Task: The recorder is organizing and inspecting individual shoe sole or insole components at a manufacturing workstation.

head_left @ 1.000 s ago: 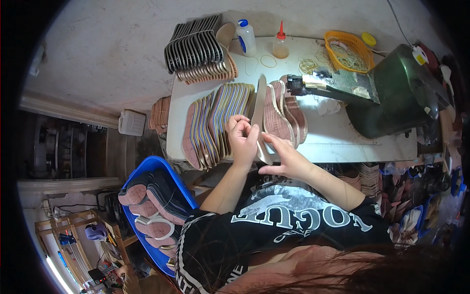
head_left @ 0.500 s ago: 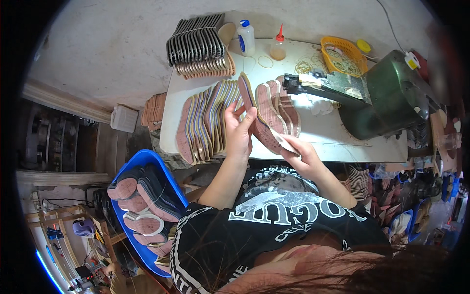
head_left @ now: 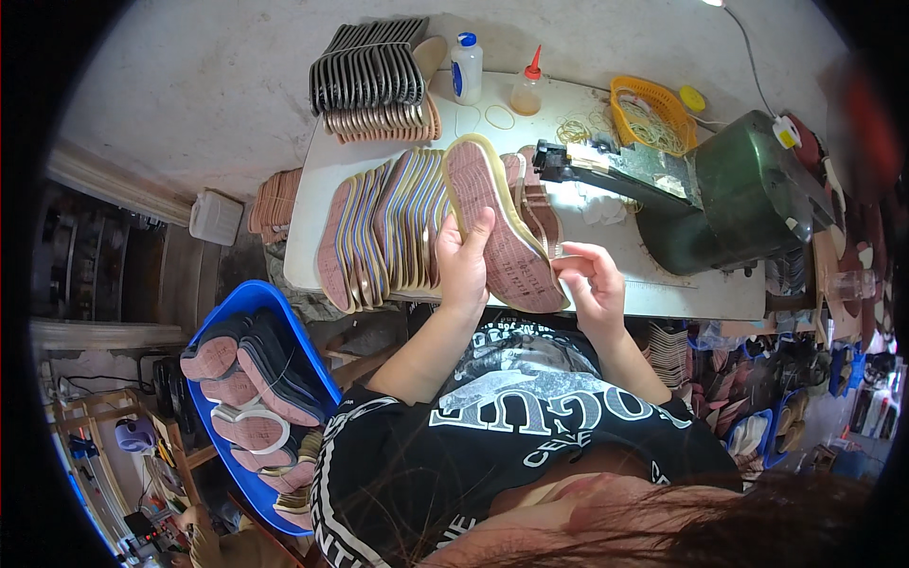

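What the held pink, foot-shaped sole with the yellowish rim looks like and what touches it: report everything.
The pink, foot-shaped sole with a yellowish rim narrows at mid-length; its fabric-like face bears dark marks. It is held tilted over the white tabletop, marked face toward the camera, far end leaning left. The left hand grips it, thumb on the face. The right hand has its fingertips at the right edge, contact unclear.

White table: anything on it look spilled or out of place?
Slightly untidy: loose bands lie on the tabletop beside the orange basket holding more, and a crumpled white wad sits near the green machine. No spill is visible.
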Tool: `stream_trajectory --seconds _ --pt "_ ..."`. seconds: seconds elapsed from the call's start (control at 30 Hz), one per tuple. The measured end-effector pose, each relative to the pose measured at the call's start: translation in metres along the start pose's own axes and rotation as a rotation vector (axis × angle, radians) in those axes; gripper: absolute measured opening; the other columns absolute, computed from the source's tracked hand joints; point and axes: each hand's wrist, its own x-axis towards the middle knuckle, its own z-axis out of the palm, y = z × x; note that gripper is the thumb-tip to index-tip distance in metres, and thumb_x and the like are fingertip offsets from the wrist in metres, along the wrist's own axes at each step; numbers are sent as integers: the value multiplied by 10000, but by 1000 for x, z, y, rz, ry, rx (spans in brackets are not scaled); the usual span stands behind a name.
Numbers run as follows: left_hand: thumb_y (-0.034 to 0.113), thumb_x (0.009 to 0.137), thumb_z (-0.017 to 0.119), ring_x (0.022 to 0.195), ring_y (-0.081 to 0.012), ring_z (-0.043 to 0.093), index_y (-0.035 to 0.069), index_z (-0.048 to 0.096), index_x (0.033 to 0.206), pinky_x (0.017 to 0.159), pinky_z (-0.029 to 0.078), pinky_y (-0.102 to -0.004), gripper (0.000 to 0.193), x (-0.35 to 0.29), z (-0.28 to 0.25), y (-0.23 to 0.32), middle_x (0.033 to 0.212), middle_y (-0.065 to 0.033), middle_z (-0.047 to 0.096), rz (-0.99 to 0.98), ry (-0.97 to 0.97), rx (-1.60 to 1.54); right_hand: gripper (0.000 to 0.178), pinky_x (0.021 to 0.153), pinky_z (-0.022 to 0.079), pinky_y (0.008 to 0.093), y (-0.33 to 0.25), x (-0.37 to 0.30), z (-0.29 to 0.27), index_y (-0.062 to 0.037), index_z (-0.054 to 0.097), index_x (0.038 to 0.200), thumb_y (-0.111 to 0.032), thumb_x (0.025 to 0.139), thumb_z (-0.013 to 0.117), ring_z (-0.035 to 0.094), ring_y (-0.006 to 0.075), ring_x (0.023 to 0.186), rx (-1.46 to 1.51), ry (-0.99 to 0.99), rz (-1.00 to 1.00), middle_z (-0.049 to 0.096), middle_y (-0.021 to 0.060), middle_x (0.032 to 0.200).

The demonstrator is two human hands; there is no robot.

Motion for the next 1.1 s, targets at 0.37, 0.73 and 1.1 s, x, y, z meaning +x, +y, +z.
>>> stream_trajectory --seconds 0.37,0.73,1.1 --pt "203 913 621 839 -101 614 16 549 1117 757 503 -246 286 0 -2 5 995 -61 643 -257 -44 -108 304 752 493 252 2 15 -14 33 519 1212 -139 961 517 630 138 821 553 -324 334 657 103 908" --pt "126 863 663 821 -94 614 7 566 1062 750 499 -244 252 -6 14 13 945 -58 652 -301 -436 58 266 646 515 263 8 62 -17 1 652 874 -264 869 672 633 122 669 453 -808 524 651 35 732" --pt "195 765 785 843 -108 615 -18 568 1051 764 500 -256 418 7 10 0 937 -71 653 -61 -288 438 183 561 463 279 -24 60 -13 21 666 845 -161 853 648 543 114 539 -434 -654 153 571 107 576"
